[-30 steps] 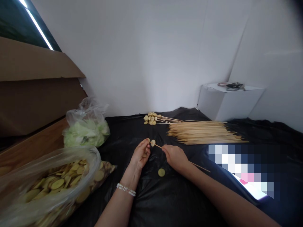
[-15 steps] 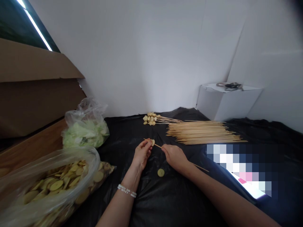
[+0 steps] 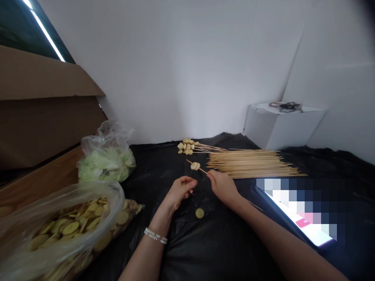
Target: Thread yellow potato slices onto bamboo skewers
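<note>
Skewer (image 3: 202,170) is part-hidden by right hand (image 3: 223,188), pinched there, tip angled far-left; left hand (image 3: 180,191) is held loosely curled.

Thin pale wooden skewer (image 3: 203,171): slanted, bare tip at upper left.
Round pale-yellow slices (image 3: 195,166): threaded together near tip.
Round yellow-green slice (image 3: 199,213): flat on black plastic sheet (image 3: 190,249).

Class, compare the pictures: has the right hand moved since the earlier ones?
Yes; the right hand has moved upward and slightly rightward in the view, closer to the resting pile of wooden skewers.
</note>
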Demonstrator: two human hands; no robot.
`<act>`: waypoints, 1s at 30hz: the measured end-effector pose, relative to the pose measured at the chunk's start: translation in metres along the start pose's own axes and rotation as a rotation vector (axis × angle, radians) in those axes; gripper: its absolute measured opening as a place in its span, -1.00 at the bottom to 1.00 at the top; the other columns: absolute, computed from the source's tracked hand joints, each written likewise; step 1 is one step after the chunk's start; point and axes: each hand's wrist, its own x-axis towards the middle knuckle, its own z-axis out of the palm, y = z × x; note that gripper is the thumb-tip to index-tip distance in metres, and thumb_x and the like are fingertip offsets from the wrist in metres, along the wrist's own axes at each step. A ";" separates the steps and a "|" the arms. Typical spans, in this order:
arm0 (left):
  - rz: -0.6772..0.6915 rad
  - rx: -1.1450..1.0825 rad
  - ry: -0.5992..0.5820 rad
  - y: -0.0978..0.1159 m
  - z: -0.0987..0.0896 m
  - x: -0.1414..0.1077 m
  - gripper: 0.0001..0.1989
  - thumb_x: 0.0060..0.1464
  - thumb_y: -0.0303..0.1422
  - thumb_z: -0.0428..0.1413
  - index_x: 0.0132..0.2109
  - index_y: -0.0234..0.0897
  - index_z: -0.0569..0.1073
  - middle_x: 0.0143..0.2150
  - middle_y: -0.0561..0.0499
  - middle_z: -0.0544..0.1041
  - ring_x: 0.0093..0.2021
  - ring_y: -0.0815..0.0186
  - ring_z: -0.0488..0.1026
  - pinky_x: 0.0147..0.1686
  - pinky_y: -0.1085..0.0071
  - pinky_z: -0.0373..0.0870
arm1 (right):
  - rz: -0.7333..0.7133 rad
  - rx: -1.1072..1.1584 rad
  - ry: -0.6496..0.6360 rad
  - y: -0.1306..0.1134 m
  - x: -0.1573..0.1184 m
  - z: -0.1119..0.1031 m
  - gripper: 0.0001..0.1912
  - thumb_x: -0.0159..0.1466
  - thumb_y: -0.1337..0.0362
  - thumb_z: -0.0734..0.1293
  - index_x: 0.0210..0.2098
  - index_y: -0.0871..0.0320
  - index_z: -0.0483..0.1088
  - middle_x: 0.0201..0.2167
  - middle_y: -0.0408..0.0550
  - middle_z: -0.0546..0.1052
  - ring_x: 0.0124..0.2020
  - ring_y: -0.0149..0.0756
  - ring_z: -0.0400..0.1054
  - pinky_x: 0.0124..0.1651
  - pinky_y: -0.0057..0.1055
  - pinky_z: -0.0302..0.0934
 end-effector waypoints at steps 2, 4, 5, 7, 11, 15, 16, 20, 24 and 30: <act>-0.022 0.216 -0.208 0.005 -0.001 -0.007 -0.70 -0.26 -0.26 0.33 -0.40 -0.36 0.46 -0.56 0.08 0.40 -0.62 0.52 0.24 -0.68 0.61 0.02 | 0.019 -0.008 0.024 0.003 0.003 -0.002 -0.70 0.37 0.24 0.04 -0.23 0.12 0.37 -0.29 -0.06 0.54 -0.27 -0.33 0.41 -0.27 -0.45 0.04; -0.029 0.383 -0.425 0.009 -0.002 -0.013 -0.73 -0.26 -0.27 0.32 -0.40 -0.35 0.48 -0.54 0.07 0.42 -0.58 0.48 0.28 -0.61 0.57 0.10 | 0.014 -0.010 0.040 0.005 0.004 -0.002 -0.70 0.37 0.24 0.04 -0.24 0.12 0.38 -0.30 -0.07 0.54 -0.27 -0.32 0.41 -0.27 -0.45 0.03; -0.028 0.455 -0.506 0.010 -0.002 -0.015 -0.73 -0.27 -0.28 0.32 -0.38 -0.34 0.49 -0.52 0.07 0.44 -0.56 0.47 0.30 -0.58 0.56 0.13 | 0.010 -0.010 0.042 0.005 0.004 -0.001 -0.70 0.37 0.24 0.04 -0.24 0.11 0.37 -0.29 -0.08 0.54 -0.27 -0.32 0.41 -0.27 -0.44 0.03; -0.011 0.593 -0.582 0.011 -0.003 -0.019 -0.70 -0.31 -0.31 0.33 -0.34 -0.31 0.52 -0.49 0.09 0.44 -0.53 0.45 0.30 -0.54 0.54 0.15 | 0.005 -0.011 0.037 0.004 0.003 0.001 -0.70 0.37 0.24 0.04 -0.23 0.11 0.37 -0.29 -0.08 0.54 -0.27 -0.32 0.41 -0.28 -0.45 0.03; 0.074 0.781 -0.557 0.008 -0.005 -0.020 -0.77 -0.31 -0.33 0.31 -0.39 -0.29 0.52 -0.49 0.10 0.42 -0.49 0.43 0.30 -0.53 0.54 0.13 | 0.007 -0.018 0.019 0.002 0.001 0.001 -0.69 0.38 0.22 0.03 -0.23 0.10 0.37 -0.29 -0.09 0.54 -0.28 -0.33 0.41 -0.29 -0.45 0.03; 0.143 0.822 -0.510 0.004 -0.006 -0.019 -0.73 -0.32 -0.37 0.31 -0.35 -0.26 0.51 -0.49 0.11 0.43 -0.48 0.40 0.32 -0.52 0.52 0.15 | 0.015 -0.034 0.010 0.000 0.001 0.002 -0.70 0.38 0.22 0.04 -0.22 0.09 0.37 -0.29 -0.10 0.54 -0.29 -0.33 0.41 -0.32 -0.45 0.02; 0.149 0.819 -0.501 0.004 -0.006 -0.019 -0.71 -0.33 -0.38 0.31 -0.34 -0.26 0.51 -0.49 0.11 0.43 -0.48 0.40 0.32 -0.52 0.52 0.15 | 0.013 -0.036 0.012 0.000 0.001 0.002 -0.71 0.37 0.22 0.04 -0.22 0.09 0.37 -0.29 -0.10 0.54 -0.29 -0.33 0.41 -0.32 -0.45 0.01; 0.075 0.739 -0.539 0.006 -0.006 -0.020 -0.79 -0.28 -0.36 0.30 -0.39 -0.29 0.51 -0.53 0.10 0.43 -0.51 0.42 0.31 -0.54 0.53 0.15 | 0.010 -0.014 0.024 0.002 0.001 0.003 -0.70 0.37 0.22 0.04 -0.25 0.09 0.37 -0.32 -0.09 0.54 -0.29 -0.32 0.41 -0.30 -0.46 0.02; 0.014 0.415 -0.482 0.010 -0.007 -0.016 -0.78 -0.21 -0.33 0.30 -0.40 -0.34 0.47 -0.53 0.05 0.45 -0.55 0.47 0.28 -0.58 0.58 0.13 | 0.019 0.030 0.030 0.004 0.003 0.003 -0.69 0.36 0.22 0.05 -0.24 0.10 0.39 -0.32 -0.07 0.55 -0.28 -0.32 0.41 -0.26 -0.46 0.04; -0.059 -0.386 -0.077 0.004 -0.017 0.003 -0.77 -0.15 -0.42 0.30 -0.34 -0.32 0.39 -0.38 0.01 0.47 -0.48 0.49 0.41 -0.56 0.65 0.27 | 0.008 0.088 0.084 0.006 0.004 0.002 -0.69 0.36 0.23 0.05 -0.23 0.10 0.41 -0.32 -0.08 0.55 -0.27 -0.31 0.41 -0.23 -0.47 0.06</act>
